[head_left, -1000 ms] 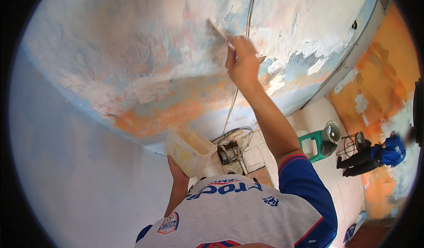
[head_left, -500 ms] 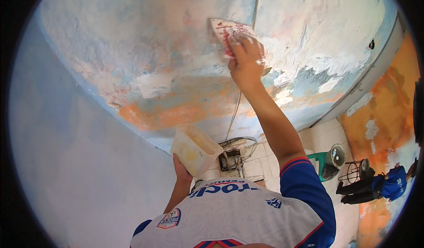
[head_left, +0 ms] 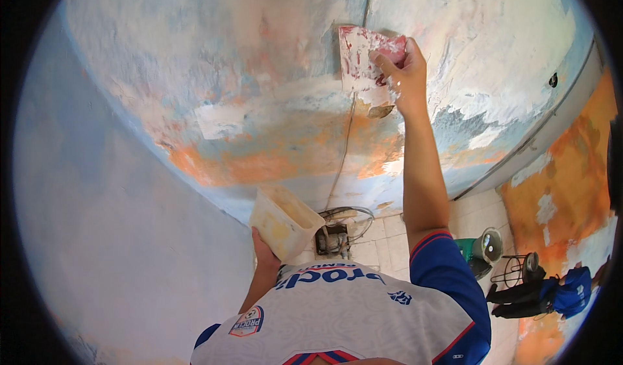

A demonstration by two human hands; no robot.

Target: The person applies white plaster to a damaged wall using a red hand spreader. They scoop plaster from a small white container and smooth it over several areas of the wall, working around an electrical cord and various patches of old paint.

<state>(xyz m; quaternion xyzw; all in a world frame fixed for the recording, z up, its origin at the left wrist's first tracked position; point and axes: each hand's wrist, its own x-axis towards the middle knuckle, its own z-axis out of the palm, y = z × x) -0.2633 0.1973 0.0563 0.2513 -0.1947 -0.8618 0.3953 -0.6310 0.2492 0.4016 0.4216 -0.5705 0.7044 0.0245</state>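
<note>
Right hand (head_left: 407, 78) was closed on a smeared scraper (head_left: 355, 54) held at the patchy wall (head_left: 227, 53); left hand (head_left: 265, 251), half curled, gripped a pale tub (head_left: 282, 228).

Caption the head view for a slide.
Right hand holds a flat red, white-smeared scraper at a patchy blue and orange wall; left hand holds a whitish rectangular plastic tub.

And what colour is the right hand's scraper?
The scraper is pinkish red, smeared with white; best seen in the head view.

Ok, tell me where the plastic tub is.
In the head view, below and left of centre, the plastic tub is in the left hand, above the white shirt.
</note>
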